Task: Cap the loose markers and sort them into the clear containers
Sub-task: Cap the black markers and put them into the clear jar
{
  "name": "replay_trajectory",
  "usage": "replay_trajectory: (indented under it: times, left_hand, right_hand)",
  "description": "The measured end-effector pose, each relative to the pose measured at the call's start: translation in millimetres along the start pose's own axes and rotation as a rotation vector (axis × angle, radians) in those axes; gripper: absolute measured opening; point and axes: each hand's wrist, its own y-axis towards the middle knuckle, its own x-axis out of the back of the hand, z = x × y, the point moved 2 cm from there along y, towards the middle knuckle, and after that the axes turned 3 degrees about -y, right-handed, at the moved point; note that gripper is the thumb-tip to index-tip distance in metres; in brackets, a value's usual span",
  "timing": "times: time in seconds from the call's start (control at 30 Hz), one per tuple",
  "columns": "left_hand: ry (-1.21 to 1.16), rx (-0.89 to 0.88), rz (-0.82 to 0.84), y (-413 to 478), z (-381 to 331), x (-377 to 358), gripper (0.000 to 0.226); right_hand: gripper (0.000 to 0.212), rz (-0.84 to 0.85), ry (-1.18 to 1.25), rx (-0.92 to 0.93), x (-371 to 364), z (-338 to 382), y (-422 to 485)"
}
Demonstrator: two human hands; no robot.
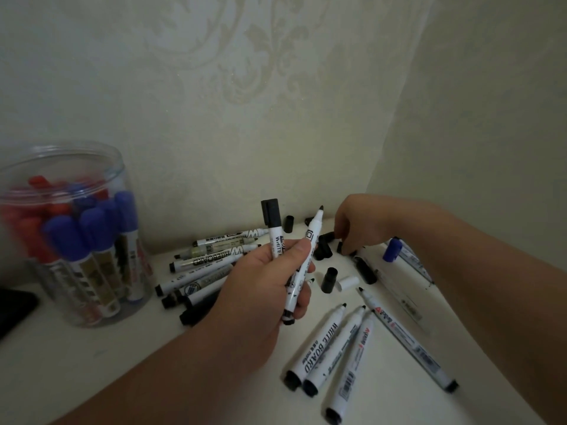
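The left grip (264, 289) holds one capped marker (275, 237) and one uncapped marker (314, 228) upright, ready for capping, while at two o'clock the right grip (352, 228) curls down among loose black caps (323, 251), whether pinching one I cannot tell; the clear container (119, 176) waits at nine o'clock.

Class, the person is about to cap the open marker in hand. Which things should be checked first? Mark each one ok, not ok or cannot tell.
1. Left hand grips the uncapped marker: ok.
2. Its tip is bare and points up, clear of the fingers: ok.
3. Right hand is down among the loose black caps: ok.
4. A cap is pinched in the right hand: cannot tell.
5. The capped marker in the same left hand is closed: ok.
6. Clear container is open on top: cannot tell, blurred.
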Motion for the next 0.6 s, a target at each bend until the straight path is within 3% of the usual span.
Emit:
replay_trajectory:
  times: [0.13,0.2,0.27,0.4,0.47,0.6]
  left_hand:
    - [-0.009,-0.012,0.009,-0.6,-1.1,-1.2,0.023]
    - [-0.012,-0.015,0.020,-1.0,-1.8,-1.5,0.019]
    - [-0.019,-0.018,0.037,-1.9,-2.0,-2.0,0.016]
    - [-0.008,-0.031,0.107,-4.0,-2.3,-3.2,0.020]
    - [0.035,-0.049,0.154,-6.7,-3.1,-3.5,0.026]
    - [0.142,-0.084,0.228,-12.3,-5.6,-6.7,0.023]
  right_hand:
    - [0.016,-0.043,0.089,0.006,-6.9,-0.8,-1.0]
    - [0.005,-0.176,0.228,-0.006,-2.5,-6.4,-9.5]
    - [0.007,-0.340,0.532,-0.027,1.7,-11.9,-25.4]
    - [0.019,-0.391,1.564,0.052,-5.5,-7.7,-75.3]
    - [0.021,-0.431,1.733,0.076,-17.2,-3.9,-95.5]
    - [0.003,-0.462,1.873,0.139,-34.2,-2.2,-114.0]
